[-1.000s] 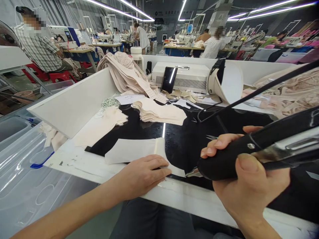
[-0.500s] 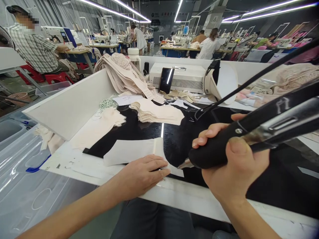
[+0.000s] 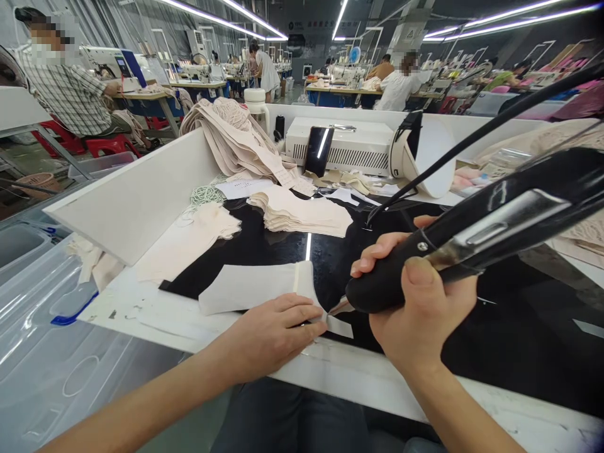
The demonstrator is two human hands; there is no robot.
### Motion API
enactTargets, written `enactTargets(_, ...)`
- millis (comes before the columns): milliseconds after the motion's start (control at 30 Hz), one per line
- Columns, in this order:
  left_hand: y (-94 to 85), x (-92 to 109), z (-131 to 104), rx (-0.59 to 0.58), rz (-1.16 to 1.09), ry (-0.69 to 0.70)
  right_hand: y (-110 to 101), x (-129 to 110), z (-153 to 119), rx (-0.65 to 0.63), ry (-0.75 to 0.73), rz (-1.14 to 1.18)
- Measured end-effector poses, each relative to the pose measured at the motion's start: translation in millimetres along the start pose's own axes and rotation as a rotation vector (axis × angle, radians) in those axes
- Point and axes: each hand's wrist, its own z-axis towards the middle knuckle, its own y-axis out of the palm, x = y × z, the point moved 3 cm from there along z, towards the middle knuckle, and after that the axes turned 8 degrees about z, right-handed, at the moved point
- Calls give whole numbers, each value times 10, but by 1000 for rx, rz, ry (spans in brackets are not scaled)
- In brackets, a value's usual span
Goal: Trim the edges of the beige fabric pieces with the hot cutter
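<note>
My left hand [image 3: 285, 330] lies on the near end of a pale cloth piece [image 3: 250, 286], its fingers stretched flat over it near the table's front edge. The cloth carries a cream strip across its right part, and a narrow tail shows past my fingertips. My right hand [image 3: 419, 302] grips a thick black handheld tool [image 3: 382, 280] with a chrome lever-like part along its side. The tool's small pointed tip [image 3: 340, 306] is close to the cloth's right edge and my left fingertips; whether it touches I cannot tell.
A stack of cream cut pieces [image 3: 302, 214] lies on the black work surface [image 3: 255, 245]. Behind stand a phone [image 3: 317, 151] and a vented white box [image 3: 363, 141]. A black cable [image 3: 453, 160] crosses at right. A white panel [image 3: 136, 195] borders the left; people work beyond.
My right hand and the black tool have moved left and slightly down, nearer my left fingertips. My left hand stays on the cloth. The whole view has shifted slightly.
</note>
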Motion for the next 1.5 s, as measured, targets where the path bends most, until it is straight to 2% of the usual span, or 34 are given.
enactTargets(333,-16,-32,-26,23,6,-4,17,8,-18,-12,21,-13)
enactTargets(500,-30,-37,-27,51,19,-3,-46,-58,-9,36,-2,42)
enactTargets(733,-24,-45,-41,41,10,-6,-111,-29,-39,18,-8,-1)
enactTargets(1133,-55,-60,-10,55,-20,-17,-1,-84,-89,9,39,136)
enactTargets(1500,-63,-65,4,73,-9,-5,24,-57,-163,-24,72,140)
